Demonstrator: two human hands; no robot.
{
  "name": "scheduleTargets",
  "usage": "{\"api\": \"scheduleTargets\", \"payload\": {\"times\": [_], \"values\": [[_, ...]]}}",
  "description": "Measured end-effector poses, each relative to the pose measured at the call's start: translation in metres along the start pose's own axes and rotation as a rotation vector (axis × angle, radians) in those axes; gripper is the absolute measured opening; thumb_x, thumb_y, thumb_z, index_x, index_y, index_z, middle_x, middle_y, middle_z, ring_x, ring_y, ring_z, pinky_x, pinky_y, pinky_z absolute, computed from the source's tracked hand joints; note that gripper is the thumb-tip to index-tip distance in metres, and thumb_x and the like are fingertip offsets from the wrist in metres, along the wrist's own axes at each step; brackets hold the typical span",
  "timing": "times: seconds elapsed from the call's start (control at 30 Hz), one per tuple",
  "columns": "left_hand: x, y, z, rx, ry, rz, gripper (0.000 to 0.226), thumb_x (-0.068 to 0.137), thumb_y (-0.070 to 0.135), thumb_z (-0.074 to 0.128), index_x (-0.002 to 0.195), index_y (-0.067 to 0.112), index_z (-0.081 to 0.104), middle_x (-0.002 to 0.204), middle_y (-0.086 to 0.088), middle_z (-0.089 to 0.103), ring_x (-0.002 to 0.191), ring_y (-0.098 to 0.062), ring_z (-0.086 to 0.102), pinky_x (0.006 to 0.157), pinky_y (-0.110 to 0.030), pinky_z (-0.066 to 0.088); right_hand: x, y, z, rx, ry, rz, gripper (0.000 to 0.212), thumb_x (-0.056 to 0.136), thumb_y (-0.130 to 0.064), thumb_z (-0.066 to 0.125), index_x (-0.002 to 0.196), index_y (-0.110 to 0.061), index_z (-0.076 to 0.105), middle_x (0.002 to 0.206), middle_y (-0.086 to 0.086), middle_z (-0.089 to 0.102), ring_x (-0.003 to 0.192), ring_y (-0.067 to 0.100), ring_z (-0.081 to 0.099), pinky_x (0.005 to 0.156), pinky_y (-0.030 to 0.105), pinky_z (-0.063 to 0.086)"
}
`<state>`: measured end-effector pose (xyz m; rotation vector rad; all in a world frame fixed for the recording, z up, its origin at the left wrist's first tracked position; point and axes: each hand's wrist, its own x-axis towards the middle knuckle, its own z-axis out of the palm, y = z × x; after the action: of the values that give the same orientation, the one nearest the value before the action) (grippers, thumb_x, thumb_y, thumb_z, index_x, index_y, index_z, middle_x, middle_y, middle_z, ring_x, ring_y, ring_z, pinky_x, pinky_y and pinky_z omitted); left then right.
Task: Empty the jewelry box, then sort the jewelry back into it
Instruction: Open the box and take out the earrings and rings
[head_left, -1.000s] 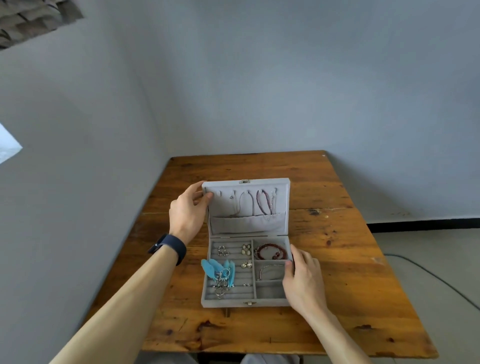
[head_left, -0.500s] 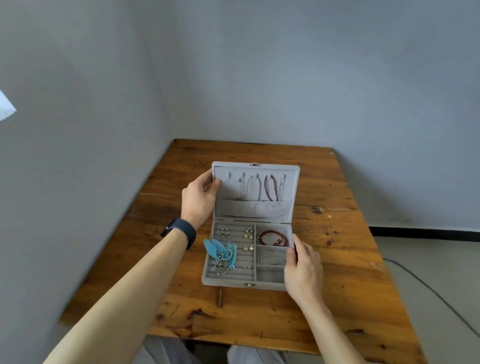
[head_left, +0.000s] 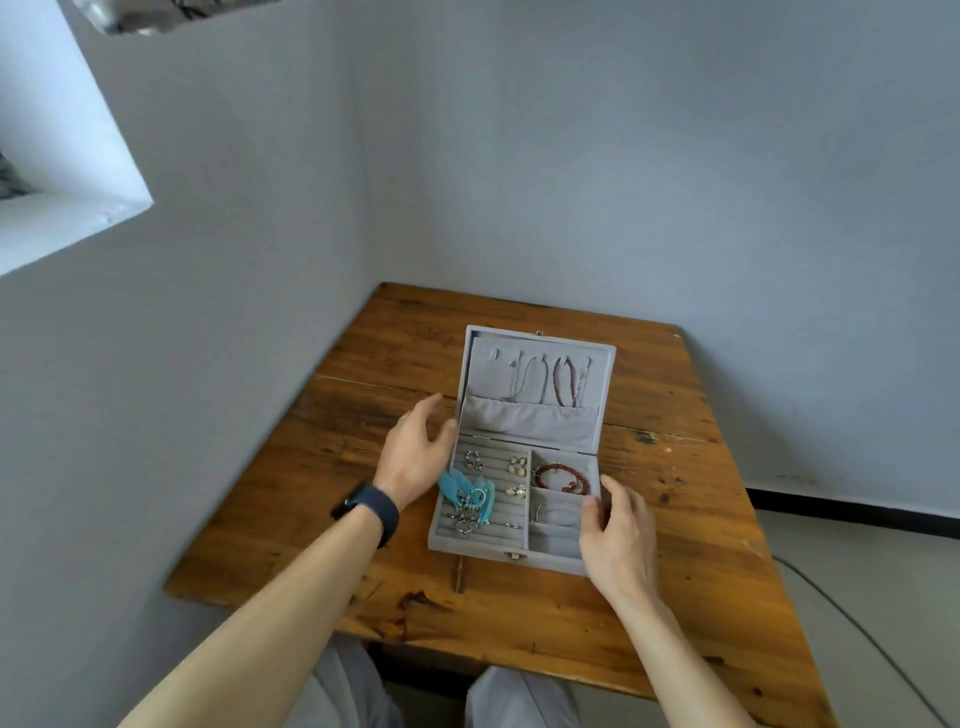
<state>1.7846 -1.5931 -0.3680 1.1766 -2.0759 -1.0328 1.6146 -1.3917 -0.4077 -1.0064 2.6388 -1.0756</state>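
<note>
The jewelry box (head_left: 470, 545) is a flat rectangular case covered in soft grey velvet. It sits open on the table, with a small metal clasp (head_left: 514, 556) on its front wall.

The right hand (head_left: 618, 540) holds the box's right wall, with the thumb hooked over the rim to the inside and the fingers curled along the outside. Just inside that thumb, in a square compartment, lies a thin silver bangle (head_left: 555, 506). One compartment farther from the grip is a red beaded bracelet (head_left: 563, 475) coiled in a ring.

Across the divider, ridged velvet rows hold small pale stud earrings (head_left: 517, 466), silver rings (head_left: 472, 460) and a tangle of blue feather earrings (head_left: 460, 488) with metal hoops.

The left hand (head_left: 415, 452) is on the far side of the box from the grip. Its fingers are spread and nearly straight, and its thumb tip is at the box's left corner by the hinge; I cannot tell whether it touches. A dark wristband (head_left: 371, 512) circles that wrist.

The lid (head_left: 530, 423) stands upright behind both hands. It is lined with a gathered pocket, and above that hang a silver chain (head_left: 530, 382) and a dark red beaded necklace (head_left: 563, 382).

The table (head_left: 675, 571) is worn, knotty, glossy brown wooden planks pushed into a corner of plain grey walls (head_left: 623, 156). A thin cable (head_left: 857, 623) runs over the floor to the right of the gripping arm.
</note>
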Motion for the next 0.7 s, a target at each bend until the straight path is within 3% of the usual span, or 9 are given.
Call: {"api": "scheduleTargets", "payload": {"times": [0.17, 0.33, 0.5, 0.7], "values": [[-0.076, -0.033, 0.005, 0.066, 0.104, 0.126, 0.051, 0.1, 0.045, 0.05, 0.148, 0.036, 0.038, 0.147, 0.012, 0.045, 0.135, -0.005, 0.037, 0.105, -0.026, 0.034, -0.023, -0.015, -0.003, -0.011, 0.154, -0.325, 0.036, 0.088, -0.026, 0.073, 0.123, -0.021, 0.068, 0.123, -0.002, 0.062, 0.115, 0.021, 0.05, 0.094, 0.035, 0.044], [-0.103, -0.052, 0.02, 0.39, -0.015, 0.158, 0.056, 0.106, 0.047, 0.018, 0.158, 0.03, 0.01, 0.163, 0.013, 0.019, 0.149, -0.003, 0.011, 0.122, -0.03, 0.005, -0.034, -0.041, 0.01, 0.061, 0.082, -0.402, 0.029, 0.089, -0.03, 0.071, 0.118, -0.027, 0.07, 0.113, -0.011, 0.066, 0.105, 0.003, 0.043, 0.087, 0.025, 0.041], [-0.102, -0.051, 0.023, 0.462, -0.056, 0.151, 0.055, 0.105, 0.044, 0.008, 0.158, 0.027, 0.007, 0.159, 0.012, 0.033, 0.15, -0.006, 0.013, 0.124, -0.034, 0.005, -0.028, -0.058, 0.026, -0.02, -0.047, -0.446, 0.034, 0.092, -0.029, 0.069, 0.126, -0.026, 0.067, 0.119, -0.008, 0.066, 0.11, 0.012, 0.051, 0.086, 0.024, 0.04], [-0.099, -0.051, 0.02, 0.468, -0.077, 0.13, 0.057, 0.105, 0.047, 0.004, 0.158, 0.027, 0.006, 0.157, 0.009, 0.038, 0.15, -0.006, 0.014, 0.123, -0.032, 0.004, -0.011, -0.065, 0.036, -0.135, -0.136, -0.519, 0.029, 0.098, -0.026, 0.061, 0.125, -0.021, 0.068, 0.114, -0.004, 0.067, 0.099, 0.013, 0.051, 0.08, 0.03, 0.049]]}}
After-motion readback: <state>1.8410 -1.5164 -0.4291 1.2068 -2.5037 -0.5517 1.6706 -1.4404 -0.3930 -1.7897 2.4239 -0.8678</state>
